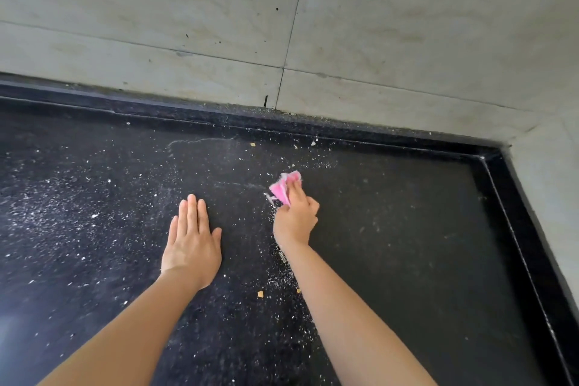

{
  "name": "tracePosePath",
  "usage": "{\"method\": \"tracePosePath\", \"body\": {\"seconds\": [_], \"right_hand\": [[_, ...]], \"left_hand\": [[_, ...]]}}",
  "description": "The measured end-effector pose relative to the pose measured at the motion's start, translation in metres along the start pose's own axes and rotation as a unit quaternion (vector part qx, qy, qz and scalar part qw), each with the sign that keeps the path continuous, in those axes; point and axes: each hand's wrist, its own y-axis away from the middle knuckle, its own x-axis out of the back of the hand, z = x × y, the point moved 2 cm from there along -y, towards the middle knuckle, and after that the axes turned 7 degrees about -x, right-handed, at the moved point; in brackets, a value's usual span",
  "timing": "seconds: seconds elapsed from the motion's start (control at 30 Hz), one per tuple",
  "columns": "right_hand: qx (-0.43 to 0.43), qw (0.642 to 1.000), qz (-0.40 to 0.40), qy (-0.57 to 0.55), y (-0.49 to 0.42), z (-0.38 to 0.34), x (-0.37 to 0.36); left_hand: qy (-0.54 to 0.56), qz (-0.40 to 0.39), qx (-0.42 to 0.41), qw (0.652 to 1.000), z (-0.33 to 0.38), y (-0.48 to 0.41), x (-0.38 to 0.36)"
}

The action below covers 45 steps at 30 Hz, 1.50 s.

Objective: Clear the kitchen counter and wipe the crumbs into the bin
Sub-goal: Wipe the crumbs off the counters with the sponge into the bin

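Already bare of objects, the bench [407, 244] looks wiped at frame right; crumbs [62, 207] cover the left and centre. The right hand [296, 219] clamps a pink cloth [283, 186]; the left hand [191, 241] lies flat, fingers together. No bin shows.

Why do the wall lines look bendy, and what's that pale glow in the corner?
Head view: the wide-angle lens curves the wall tile seams and counter edge; the bottom-left glow is light glaring off the shiny counter; the pink cloth looks slightly blurred.
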Motion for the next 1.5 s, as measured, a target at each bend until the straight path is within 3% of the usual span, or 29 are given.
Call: {"method": "tracePosePath", "body": {"seconds": [0.07,0.13,0.23,0.4,0.5,0.63,0.73,0.8,0.93,1.03,1.1,1.23,1.33,1.43,1.5], "right_hand": [[-0.020,0.985,-0.150,-0.087,0.006,-0.010,0.002],[-0.028,0.967,-0.199,-0.154,0.001,-0.015,0.019],[-0.031,0.979,-0.056,-0.193,-0.034,-0.013,0.068],[-0.124,0.966,0.133,-0.183,-0.114,0.004,0.143],[-0.185,0.964,0.166,-0.094,-0.152,0.006,0.149],[-0.181,0.970,0.163,0.008,-0.162,-0.008,0.101],[-0.107,0.975,0.181,0.067,-0.146,-0.021,0.065],[-0.043,0.982,0.134,0.122,-0.133,-0.028,0.053],[-0.045,0.995,-0.072,-0.057,-0.119,-0.041,0.058],[-0.040,0.989,-0.001,-0.146,-0.122,-0.038,0.085],[-0.050,0.987,0.059,-0.144,-0.131,-0.030,0.096],[-0.052,0.991,0.120,-0.004,-0.139,-0.027,0.068],[0.000,0.981,0.158,0.113,-0.120,-0.040,0.018],[0.130,0.978,0.074,0.142,-0.093,-0.062,-0.025],[0.168,0.978,-0.062,0.108,-0.076,-0.079,-0.048]], "left_hand": [[0.001,-0.003,0.000,1.000,0.000,0.000,0.001],[0.001,-0.004,-0.001,1.000,0.000,0.001,0.002],[0.005,0.006,-0.006,1.000,-0.001,0.001,0.001],[-0.001,0.037,-0.014,0.999,-0.004,0.000,-0.005],[-0.007,0.048,-0.011,0.999,-0.006,-0.001,-0.010],[-0.008,0.049,-0.013,0.999,-0.007,-0.002,-0.012],[-0.017,0.042,-0.011,0.999,-0.006,-0.001,-0.011],[-0.022,0.037,-0.010,0.999,-0.005,-0.001,-0.009],[-0.019,0.031,-0.010,0.999,-0.003,0.001,-0.004],[-0.015,0.034,-0.011,0.999,-0.002,0.001,-0.002],[-0.010,0.036,-0.011,0.999,-0.003,0.002,-0.002],[-0.007,0.040,-0.010,0.999,-0.004,0.001,-0.004],[-0.009,0.039,-0.008,0.999,-0.004,0.000,-0.005],[-0.009,0.037,-0.006,0.999,-0.004,0.000,-0.004],[-0.010,0.035,-0.003,0.999,-0.004,0.001,-0.002]]}}
